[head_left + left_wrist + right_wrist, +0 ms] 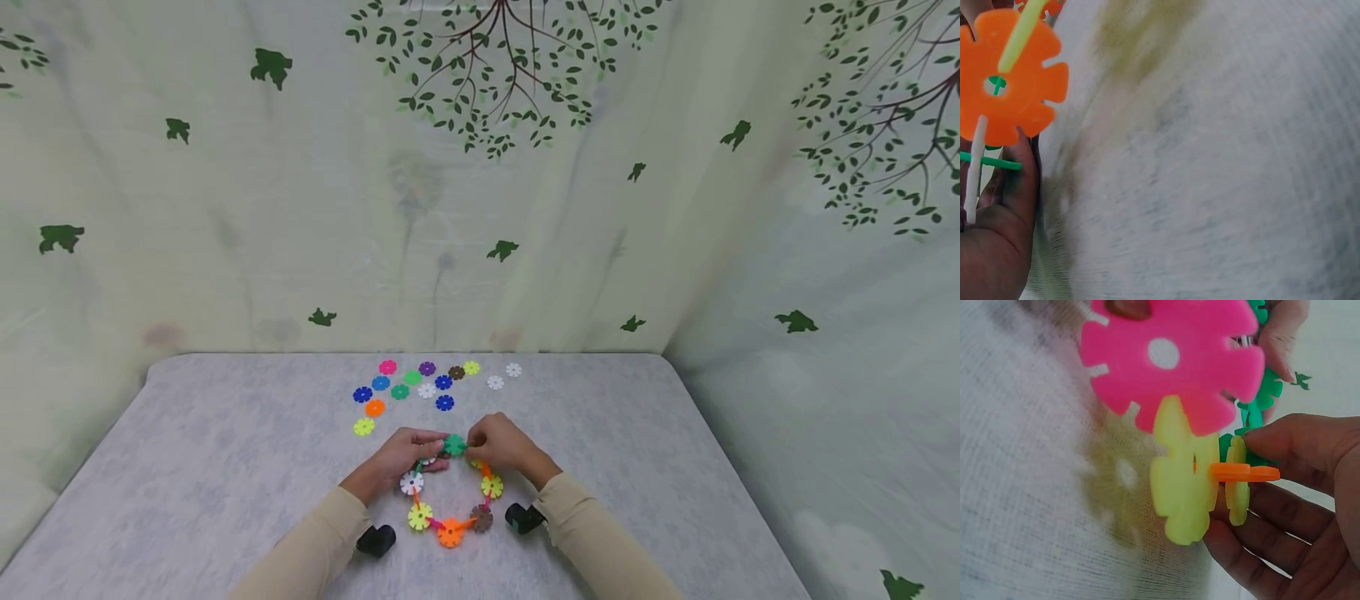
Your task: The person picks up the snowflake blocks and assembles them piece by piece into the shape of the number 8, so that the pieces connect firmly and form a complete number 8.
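Note:
Notched plastic flower discs are slotted together edge to edge in a ring, with an orange disc (450,533) nearest me. At the far side of the ring my left hand (403,455) pinches a green disc (454,445) between thumb and fingers. My right hand (504,442) is close beside it. In the right wrist view the thumb and fingers grip a yellow disc (1238,494) seen edge-on, joined by an orange disc (1254,472) to a larger yellow one (1185,494) and a pink one (1210,369). Whether the green and yellow discs interlock is partly hidden by fingers.
Loose discs of several colours lie beyond the hands, among them an orange disc (375,408), a blue one (445,402) and a white one (513,370). The grey-covered table (225,467) meets a leaf-printed cloth wall (337,250). Black wrist devices (377,541) hang by both sleeves.

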`<state>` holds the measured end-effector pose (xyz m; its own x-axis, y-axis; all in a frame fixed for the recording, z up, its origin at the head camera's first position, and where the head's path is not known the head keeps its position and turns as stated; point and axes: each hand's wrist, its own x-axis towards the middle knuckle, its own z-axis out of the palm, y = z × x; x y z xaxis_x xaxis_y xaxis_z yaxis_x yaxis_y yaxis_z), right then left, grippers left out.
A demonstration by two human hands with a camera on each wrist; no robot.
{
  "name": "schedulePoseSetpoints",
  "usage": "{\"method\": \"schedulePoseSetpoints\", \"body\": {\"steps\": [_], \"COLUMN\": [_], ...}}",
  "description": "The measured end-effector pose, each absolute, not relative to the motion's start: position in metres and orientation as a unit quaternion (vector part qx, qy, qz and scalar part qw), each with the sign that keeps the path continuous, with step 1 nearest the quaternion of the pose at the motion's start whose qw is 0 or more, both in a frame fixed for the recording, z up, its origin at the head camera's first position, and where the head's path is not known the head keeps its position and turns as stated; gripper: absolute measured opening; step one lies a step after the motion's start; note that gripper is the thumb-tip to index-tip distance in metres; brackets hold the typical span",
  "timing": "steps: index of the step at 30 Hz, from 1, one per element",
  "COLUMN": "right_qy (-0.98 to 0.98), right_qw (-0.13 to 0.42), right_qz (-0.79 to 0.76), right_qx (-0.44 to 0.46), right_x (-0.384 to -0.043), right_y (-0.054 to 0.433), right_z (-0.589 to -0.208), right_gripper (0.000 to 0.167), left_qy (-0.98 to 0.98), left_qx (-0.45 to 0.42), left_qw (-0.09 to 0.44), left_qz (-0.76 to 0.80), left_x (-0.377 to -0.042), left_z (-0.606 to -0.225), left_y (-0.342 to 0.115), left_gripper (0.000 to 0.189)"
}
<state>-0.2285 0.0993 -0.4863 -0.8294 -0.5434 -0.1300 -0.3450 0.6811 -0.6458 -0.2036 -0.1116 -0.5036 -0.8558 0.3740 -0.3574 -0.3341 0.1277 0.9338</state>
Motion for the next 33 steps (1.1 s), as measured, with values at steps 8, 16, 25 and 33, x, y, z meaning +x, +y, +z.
{"method": "schedulePoseSetpoints", "body": {"steps": [8,16,25,33], "right_qy": [0.917,0.930,0.920,0.914], "right_qw": [0.127,0.080,0.032,0.018], "right_qz": [-0.307,-0.323,-0.365,-0.388], "right_qx": [-0.221,-0.159,-0.138,-0.118], "right_x": [-0.221,-0.207,-0.193,-0.186], "right_y": [0.100,0.100,0.097,0.093], "right_z": [-0.487,-0.490,-0.496,-0.501], "right_gripper": [0.013,0.015,0.023,0.022], "left_qy": [0.724,0.828,0.856,0.888], "left_qx": [0.070,0.037,0.001,-0.003], "left_qw": [0.266,0.197,0.138,0.046], "left_qz": [0.633,0.523,0.499,0.458], "left_x": [-0.210,-0.208,-0.206,-0.191], "left_z": [-0.498,-0.488,-0.484,-0.473], "left_y": [-0.114,-0.115,-0.123,-0.123], "left_gripper": [0.038,0.032,0.028,0.023]}}
